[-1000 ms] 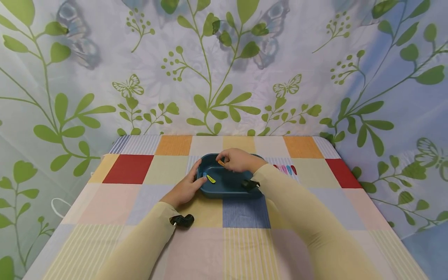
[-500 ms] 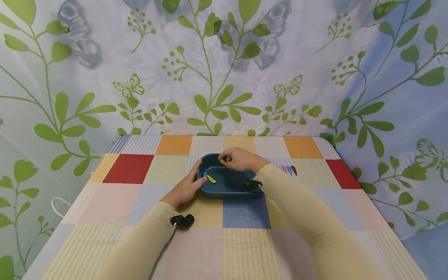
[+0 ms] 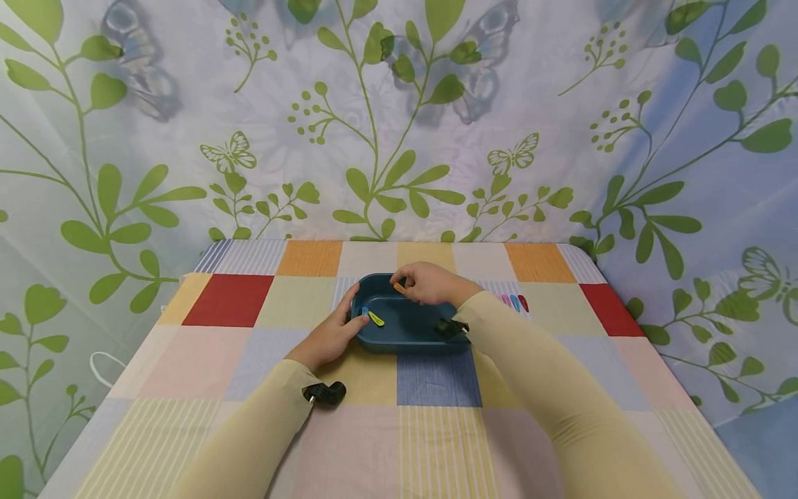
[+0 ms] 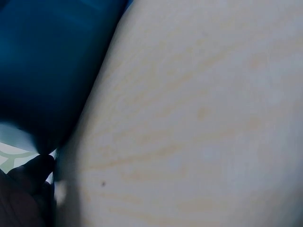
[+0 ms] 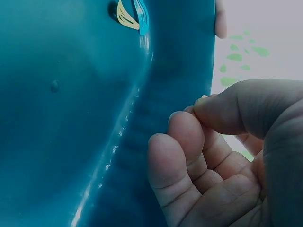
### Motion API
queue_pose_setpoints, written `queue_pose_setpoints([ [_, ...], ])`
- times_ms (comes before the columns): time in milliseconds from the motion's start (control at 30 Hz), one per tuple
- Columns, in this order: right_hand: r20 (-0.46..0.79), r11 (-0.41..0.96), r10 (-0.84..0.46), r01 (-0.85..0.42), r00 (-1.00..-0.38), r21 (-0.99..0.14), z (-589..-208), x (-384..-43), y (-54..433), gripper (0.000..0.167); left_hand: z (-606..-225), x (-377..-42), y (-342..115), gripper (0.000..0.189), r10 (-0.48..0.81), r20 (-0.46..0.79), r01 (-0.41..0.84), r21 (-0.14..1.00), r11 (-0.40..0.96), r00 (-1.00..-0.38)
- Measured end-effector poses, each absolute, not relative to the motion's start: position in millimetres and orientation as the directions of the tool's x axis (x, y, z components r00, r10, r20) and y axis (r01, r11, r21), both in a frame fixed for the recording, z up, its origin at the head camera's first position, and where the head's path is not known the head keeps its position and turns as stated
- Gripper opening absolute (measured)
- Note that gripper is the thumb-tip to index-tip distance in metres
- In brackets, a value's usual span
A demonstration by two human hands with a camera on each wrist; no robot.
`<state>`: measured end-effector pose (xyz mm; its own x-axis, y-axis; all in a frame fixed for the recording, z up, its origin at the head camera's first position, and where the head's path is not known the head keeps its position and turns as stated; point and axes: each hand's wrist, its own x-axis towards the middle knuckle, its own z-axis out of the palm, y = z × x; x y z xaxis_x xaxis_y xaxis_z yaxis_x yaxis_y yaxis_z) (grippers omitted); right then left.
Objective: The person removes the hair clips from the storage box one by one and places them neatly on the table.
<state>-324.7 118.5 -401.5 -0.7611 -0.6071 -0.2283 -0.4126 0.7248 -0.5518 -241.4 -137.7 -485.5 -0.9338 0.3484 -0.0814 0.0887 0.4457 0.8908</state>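
Observation:
A dark teal rectangular tray (image 3: 411, 346) stands on the table. My left hand (image 3: 330, 336) holds its left end, thumb at the rim and fingers along the outer wall. Over the tray's far side, my right hand (image 3: 427, 284) pinches an orange hair clip (image 3: 400, 288) between thumb and fingertips. In the right wrist view the fingers almost wholly hide that clip. Inside the tray, by the left thumb, lie a yellow hair clip (image 3: 376, 319) and a blue hair clip (image 5: 141, 18), their ends close together.
Right of the tray, partly behind the right forearm, a row of several hair clips (image 3: 515, 303) in pink, blue and red lies on the patchwork tablecloth (image 3: 436, 443). A leaf-patterned curtain (image 3: 399, 125) hangs behind the table. A white cable (image 3: 100, 367) loops at the left edge.
My right hand has shifted slightly right and away from me with the orange hair clip still pinched. The left hand keeps its place on the tray.

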Motion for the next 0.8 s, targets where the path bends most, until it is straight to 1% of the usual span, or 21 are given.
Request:
queue_pose_setpoints([
  [200,-0.247,0.735,-0.594,-0.392,-0.765,-0.553,-402.1,-325.2,118.7,0.042,-487.7,-242.0,-138.5,0.076,0.366,-0.061,0.112,0.895,0.432,-0.929],
  [400,-0.261,0.741,-0.588,-0.38,-0.765,-0.554,-402.9,-325.2,118.1,0.042,-487.9,-241.6,-138.6,0.076,0.356,-0.065,0.106,0.892,0.44,-0.932],
  [800,-0.241,0.727,-0.597,-0.388,-0.765,-0.566,-401.8,-325.9,124.5,0.042,-485.2,-240.8,-137.7,0.076,0.354,-0.059,0.108,0.895,0.433,-0.933],
])
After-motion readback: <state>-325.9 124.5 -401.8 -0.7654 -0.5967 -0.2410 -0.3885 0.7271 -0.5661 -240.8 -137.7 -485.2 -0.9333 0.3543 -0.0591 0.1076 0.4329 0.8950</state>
